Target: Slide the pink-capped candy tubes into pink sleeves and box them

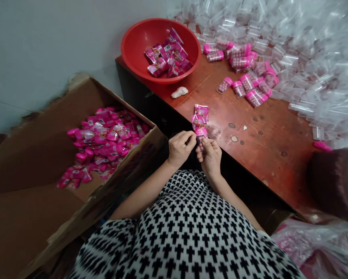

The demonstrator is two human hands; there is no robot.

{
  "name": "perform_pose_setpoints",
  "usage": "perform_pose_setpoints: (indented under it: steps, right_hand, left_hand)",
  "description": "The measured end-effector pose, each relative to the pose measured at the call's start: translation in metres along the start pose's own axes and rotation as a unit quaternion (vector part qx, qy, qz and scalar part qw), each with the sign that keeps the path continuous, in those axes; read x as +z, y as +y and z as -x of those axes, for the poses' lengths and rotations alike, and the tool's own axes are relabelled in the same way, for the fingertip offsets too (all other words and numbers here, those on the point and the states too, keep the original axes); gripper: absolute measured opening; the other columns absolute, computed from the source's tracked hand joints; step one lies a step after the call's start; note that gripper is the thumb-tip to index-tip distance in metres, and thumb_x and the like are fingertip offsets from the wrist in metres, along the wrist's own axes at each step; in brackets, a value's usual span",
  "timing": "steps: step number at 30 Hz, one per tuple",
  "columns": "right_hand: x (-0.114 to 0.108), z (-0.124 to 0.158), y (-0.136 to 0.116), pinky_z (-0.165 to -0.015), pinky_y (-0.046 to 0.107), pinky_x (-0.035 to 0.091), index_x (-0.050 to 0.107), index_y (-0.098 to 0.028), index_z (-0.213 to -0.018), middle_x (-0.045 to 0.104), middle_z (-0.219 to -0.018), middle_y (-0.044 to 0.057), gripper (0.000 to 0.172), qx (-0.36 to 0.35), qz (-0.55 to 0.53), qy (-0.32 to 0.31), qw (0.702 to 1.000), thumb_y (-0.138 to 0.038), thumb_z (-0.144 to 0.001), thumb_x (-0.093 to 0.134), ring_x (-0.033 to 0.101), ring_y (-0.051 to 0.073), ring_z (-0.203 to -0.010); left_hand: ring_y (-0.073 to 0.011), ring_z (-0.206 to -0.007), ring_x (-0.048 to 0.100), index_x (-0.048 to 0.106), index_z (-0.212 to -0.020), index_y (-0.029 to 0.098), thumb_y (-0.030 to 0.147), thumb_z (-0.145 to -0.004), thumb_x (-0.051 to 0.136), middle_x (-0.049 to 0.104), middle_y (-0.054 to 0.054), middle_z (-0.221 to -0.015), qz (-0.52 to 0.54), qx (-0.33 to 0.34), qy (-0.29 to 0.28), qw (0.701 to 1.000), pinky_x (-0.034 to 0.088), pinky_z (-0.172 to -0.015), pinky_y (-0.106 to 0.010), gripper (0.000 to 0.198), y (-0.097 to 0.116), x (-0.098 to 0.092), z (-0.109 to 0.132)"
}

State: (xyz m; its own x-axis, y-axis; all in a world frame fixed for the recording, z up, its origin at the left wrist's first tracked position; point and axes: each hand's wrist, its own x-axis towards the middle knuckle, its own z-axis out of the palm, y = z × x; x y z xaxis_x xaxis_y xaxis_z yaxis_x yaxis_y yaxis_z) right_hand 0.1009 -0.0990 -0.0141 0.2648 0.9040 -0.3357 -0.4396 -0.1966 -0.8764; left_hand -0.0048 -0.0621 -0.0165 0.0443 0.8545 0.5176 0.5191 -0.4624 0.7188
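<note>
My right hand point(211, 155) grips a small clear bottle point(201, 139) with a pink cap and small pink balls inside, held at the table's front edge. Beside it my left hand point(180, 148) is closed in a pinch, its fingertips close to the cap; what they hold, if anything, is too small to make out. Just beyond the cap are shiny pink printed packets point(202, 112), one lying on the table and another against the bottle's top. Whether that nearer packet is attached to the bottle, I cannot tell.
On the brown table point(249, 155), a red bowl point(130, 50) holds pink packets, near a white lump point(179, 92). Filled pink-capped bottles point(246, 83) lie before heaped clear containers point(307, 50). A dark bucket point(328, 178) stands right; a cardboard box point(127, 174) with pink packs sits left.
</note>
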Motion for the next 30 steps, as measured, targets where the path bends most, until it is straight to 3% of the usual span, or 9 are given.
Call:
perform_pose_setpoints:
  steps: [2,6,8,10,13,16,18,22,30]
  right_hand:
    - [0.000,-0.004,0.000,-0.029,0.013,0.030,0.053,-0.018,-0.083,0.060,-0.056,-0.007,0.025,-0.027,0.021,0.010,0.999,-0.040,-0.079,0.064,0.047,0.004,-0.034]
    - [-0.003,-0.015,-0.004,-0.036,0.014,0.036,0.050,-0.020,-0.081,0.061,-0.058,-0.008,0.026,-0.073,0.045,0.027,0.996,-0.040,-0.078,0.066,0.047,0.003,-0.038]
    - [-0.005,-0.017,-0.006,-0.036,0.015,0.036,0.050,-0.020,-0.080,0.061,-0.058,-0.007,0.027,-0.061,0.041,0.010,0.997,-0.042,-0.078,0.065,0.048,0.003,-0.038]
    - [-0.006,-0.015,-0.007,-0.033,0.015,0.034,0.051,-0.020,-0.083,0.061,-0.059,-0.007,0.028,-0.049,0.034,-0.006,0.998,-0.044,-0.078,0.064,0.048,0.004,-0.038]
    - [-0.008,-0.010,-0.007,-0.030,0.014,0.032,0.051,-0.020,-0.086,0.062,-0.058,-0.007,0.030,-0.037,0.030,-0.020,0.999,-0.045,-0.079,0.064,0.050,0.005,-0.037]
    - [-0.010,-0.007,-0.006,-0.031,0.014,0.034,0.051,-0.019,-0.086,0.061,-0.057,-0.007,0.030,-0.039,0.030,-0.030,0.998,-0.045,-0.078,0.065,0.051,0.005,-0.037]
    - [-0.011,-0.006,-0.005,-0.030,0.014,0.034,0.051,-0.019,-0.087,0.061,-0.057,-0.007,0.030,-0.044,0.034,-0.037,0.998,-0.045,-0.079,0.064,0.052,0.005,-0.037]
    - [-0.012,-0.006,-0.002,-0.031,0.014,0.036,0.050,-0.019,-0.089,0.062,-0.059,-0.007,0.028,-0.062,0.046,-0.039,0.996,-0.043,-0.080,0.063,0.052,0.006,-0.038]
    - [-0.012,-0.002,-0.001,-0.032,0.014,0.039,0.051,-0.020,-0.088,0.061,-0.057,-0.008,0.027,-0.103,0.118,-0.007,0.988,-0.042,-0.080,0.064,0.051,0.005,-0.037]
  left_hand:
    - [-0.0098,-0.057,0.054,0.062,-0.069,0.016,0.020,-0.087,0.050,0.060,-0.001,-0.061,-0.009,0.014,-0.014,1.000,0.043,-0.060,-0.022,0.023,0.007,-0.001,0.006]
    - [-0.0119,-0.058,0.055,0.063,-0.061,0.020,0.023,-0.081,0.058,0.060,-0.001,-0.059,0.067,0.062,-0.119,0.989,0.045,-0.063,-0.025,0.022,0.028,-0.002,0.022]
    - [-0.0121,-0.060,0.057,0.065,-0.065,0.021,0.025,-0.080,0.060,0.062,-0.002,-0.062,0.123,-0.015,-0.104,0.987,0.046,-0.065,-0.025,0.017,0.031,-0.002,0.024]
    - [-0.0125,-0.064,0.061,0.067,-0.073,0.020,0.030,-0.081,0.061,0.066,-0.003,-0.068,0.178,-0.156,-0.032,0.971,0.047,-0.067,-0.026,0.015,0.026,-0.002,0.020]
    - [-0.0132,-0.068,0.064,0.068,-0.085,0.017,0.043,-0.079,0.063,0.069,-0.005,-0.077,0.335,-0.328,0.012,0.883,0.051,-0.069,-0.028,0.028,0.013,0.003,0.008]
    - [-0.0131,-0.067,0.064,0.067,-0.083,0.014,0.052,-0.072,0.068,0.069,-0.006,-0.078,0.480,-0.379,-0.040,0.790,0.053,-0.066,-0.027,0.039,0.012,0.013,-0.003]
    - [-0.0106,-0.058,0.060,0.065,-0.074,0.013,0.053,-0.068,0.071,0.066,-0.004,-0.070,0.513,-0.393,-0.048,0.761,0.050,-0.056,-0.023,0.041,0.017,0.018,-0.007]
    - [-0.0057,-0.039,0.045,0.063,-0.068,0.013,0.051,-0.065,0.074,0.055,0.001,-0.053,0.525,-0.410,-0.051,0.745,0.037,-0.036,-0.019,0.040,0.027,0.022,-0.011]
    - [-0.0063,-0.036,0.044,0.064,-0.069,0.012,0.049,-0.064,0.075,0.053,0.003,-0.051,0.491,-0.430,-0.043,0.756,0.034,-0.030,-0.020,0.039,0.028,0.025,-0.003]
